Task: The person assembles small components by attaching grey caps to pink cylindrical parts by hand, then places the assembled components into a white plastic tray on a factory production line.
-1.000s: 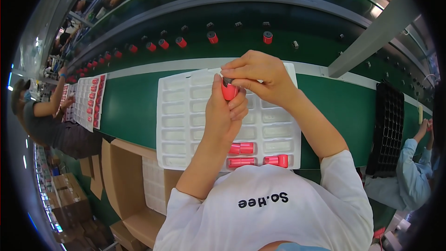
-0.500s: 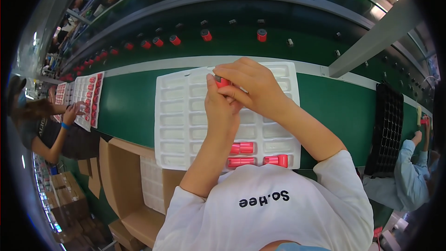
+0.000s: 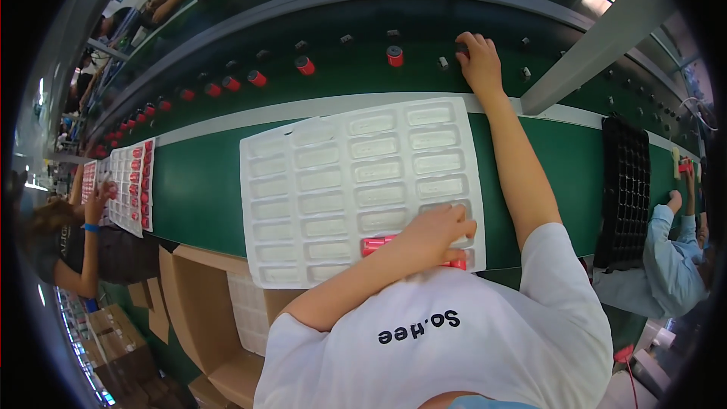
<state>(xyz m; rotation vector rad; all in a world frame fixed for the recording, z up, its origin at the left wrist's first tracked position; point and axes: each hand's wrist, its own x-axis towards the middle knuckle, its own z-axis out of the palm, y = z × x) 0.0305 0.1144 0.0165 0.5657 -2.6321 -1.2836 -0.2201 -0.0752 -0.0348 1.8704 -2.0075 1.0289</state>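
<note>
Over the belt at the far side, my right hand (image 3: 480,62) has its thumb and fingers closed on a dark round piece (image 3: 461,48); the rest of that piece is hidden. My left hand (image 3: 439,237) reaches across the near right part of a white moulded tray (image 3: 292,248). Its fingers are bent down at a slot there, and I cannot make out what lies under them. A pink cylinder (image 3: 376,245) lies in a slot beside the left wrist, and another pink piece (image 3: 457,263) shows just below the hand. The tray's other visible slots hold nothing.
Red cylinders with dark tops (image 3: 305,65) stand along the dark green belt among small pale pieces (image 3: 444,63). A grey post (image 3: 591,49) rises right of my right arm. A black tray (image 3: 625,189) is farther right. An open cardboard box (image 3: 185,288) sits left; co-workers are at both sides.
My hands were together over the tray on a red cylinder with a dark top. They have parted: the right went far right to the belt, the left came down to the near tray slots.
</note>
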